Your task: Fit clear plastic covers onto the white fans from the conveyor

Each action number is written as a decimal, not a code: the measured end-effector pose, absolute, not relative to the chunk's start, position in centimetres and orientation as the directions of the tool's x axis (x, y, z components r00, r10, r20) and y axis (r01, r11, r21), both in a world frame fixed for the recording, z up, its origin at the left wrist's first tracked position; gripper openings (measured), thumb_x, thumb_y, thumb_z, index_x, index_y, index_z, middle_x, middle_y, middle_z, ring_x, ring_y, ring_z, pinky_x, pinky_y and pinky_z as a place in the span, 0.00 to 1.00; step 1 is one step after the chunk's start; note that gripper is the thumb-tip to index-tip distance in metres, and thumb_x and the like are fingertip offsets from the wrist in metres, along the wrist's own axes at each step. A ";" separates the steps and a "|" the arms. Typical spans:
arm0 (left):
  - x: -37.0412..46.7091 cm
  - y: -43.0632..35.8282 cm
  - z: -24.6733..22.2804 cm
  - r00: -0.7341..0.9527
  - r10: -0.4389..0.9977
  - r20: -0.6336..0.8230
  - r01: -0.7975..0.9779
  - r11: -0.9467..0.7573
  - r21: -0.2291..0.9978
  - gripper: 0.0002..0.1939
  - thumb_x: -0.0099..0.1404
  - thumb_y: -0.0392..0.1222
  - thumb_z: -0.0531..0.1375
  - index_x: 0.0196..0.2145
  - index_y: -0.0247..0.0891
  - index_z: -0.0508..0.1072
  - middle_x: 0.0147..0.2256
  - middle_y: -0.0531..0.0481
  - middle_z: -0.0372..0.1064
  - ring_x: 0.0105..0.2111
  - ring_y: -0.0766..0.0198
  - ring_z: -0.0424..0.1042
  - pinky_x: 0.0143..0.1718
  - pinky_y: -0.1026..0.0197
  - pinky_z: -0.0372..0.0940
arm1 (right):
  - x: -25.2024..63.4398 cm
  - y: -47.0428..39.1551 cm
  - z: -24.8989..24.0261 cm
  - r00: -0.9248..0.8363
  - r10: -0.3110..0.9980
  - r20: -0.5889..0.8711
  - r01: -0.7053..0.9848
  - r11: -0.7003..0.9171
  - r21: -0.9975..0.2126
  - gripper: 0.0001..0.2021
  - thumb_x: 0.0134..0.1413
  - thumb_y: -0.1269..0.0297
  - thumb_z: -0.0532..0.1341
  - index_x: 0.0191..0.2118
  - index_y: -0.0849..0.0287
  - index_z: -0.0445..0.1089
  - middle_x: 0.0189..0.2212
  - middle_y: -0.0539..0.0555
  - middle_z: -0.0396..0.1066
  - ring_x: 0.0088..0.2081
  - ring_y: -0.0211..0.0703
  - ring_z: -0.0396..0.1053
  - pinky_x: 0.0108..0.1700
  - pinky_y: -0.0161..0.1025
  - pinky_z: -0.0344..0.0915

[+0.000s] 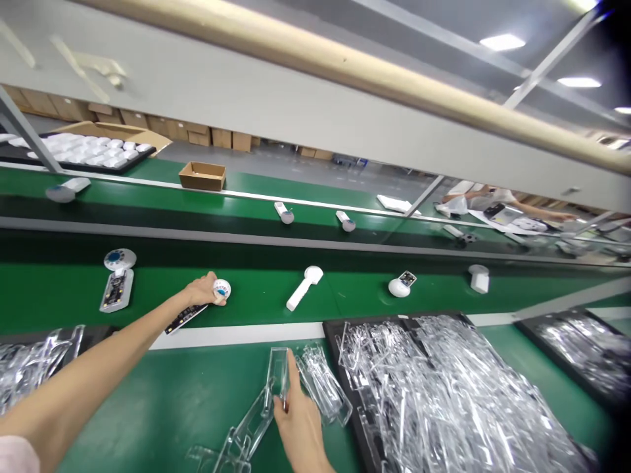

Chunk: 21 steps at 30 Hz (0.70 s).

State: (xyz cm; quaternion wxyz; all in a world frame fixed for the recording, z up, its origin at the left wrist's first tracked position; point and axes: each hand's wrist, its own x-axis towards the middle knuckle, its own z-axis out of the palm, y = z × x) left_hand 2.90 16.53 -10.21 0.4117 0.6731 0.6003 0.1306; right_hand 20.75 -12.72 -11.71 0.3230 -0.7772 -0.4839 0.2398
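Over the green conveyor belt, my left hand (201, 289) is closed on a white round-headed device (221, 289). Its dark circuit board (185, 318) shows below my wrist. My right hand (302, 420) pinches a clear plastic cover (279, 362) between thumb and forefinger, above the green worktop. More clear covers (250, 424) lie just left of that hand, and a small pile of them (323, 381) sits to its right. On the belt, between and beyond my hands, rests a white device with a long handle (298, 293).
A black tray (362, 420) heaped with clear covers stands at right; another tray (101, 330) is at far left. An open device (117, 292) and a white part (400, 287) lie on the belt. Beyond are a cardboard box (202, 176) and another person's arm (539, 211). A beam (315, 49) crosses overhead.
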 end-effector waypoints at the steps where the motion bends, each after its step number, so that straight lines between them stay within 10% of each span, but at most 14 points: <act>1: 3.0 16.0 -10.1 0.232 0.925 -0.300 0.693 0.059 0.719 0.29 0.25 0.43 0.70 0.29 0.40 0.67 0.26 0.47 0.71 0.37 0.41 0.71 0.38 0.53 0.61 | 20.9 -12.4 -10.8 0.370 0.927 -0.062 0.611 -0.294 -0.735 0.25 0.51 0.65 0.51 0.56 0.56 0.63 0.13 0.44 0.55 0.15 0.39 0.55 0.20 0.34 0.50; 8: 2.4 11.9 -6.0 0.194 0.958 -0.209 0.407 0.115 0.906 0.38 0.42 0.54 0.67 0.49 0.39 0.60 0.42 0.44 0.68 0.42 0.52 0.69 0.41 0.57 0.62 | 21.3 -12.4 -7.0 0.133 0.951 -0.279 0.368 -0.309 -0.877 0.27 0.43 0.62 0.63 0.53 0.55 0.65 0.40 0.54 0.74 0.40 0.47 0.70 0.38 0.38 0.64; 15: 3.5 6.8 -2.9 0.254 0.933 -0.254 0.036 0.253 0.967 0.26 0.54 0.60 0.59 0.42 0.38 0.64 0.37 0.48 0.69 0.35 0.58 0.71 0.33 0.59 0.65 | 22.6 -11.2 -1.4 0.132 0.989 0.074 0.647 -0.030 -0.762 0.13 0.59 0.60 0.52 0.33 0.55 0.72 0.36 0.56 0.69 0.37 0.46 0.68 0.39 0.40 0.63; 21: 5.3 4.0 -2.2 0.241 0.908 -0.342 -0.150 0.383 0.911 0.27 0.51 0.57 0.64 0.42 0.39 0.64 0.36 0.49 0.70 0.35 0.56 0.72 0.35 0.57 0.64 | 22.2 -9.9 -0.1 0.097 0.994 -0.049 0.412 -0.085 -0.907 0.17 0.63 0.59 0.45 0.49 0.55 0.65 0.29 0.50 0.70 0.32 0.40 0.68 0.38 0.38 0.63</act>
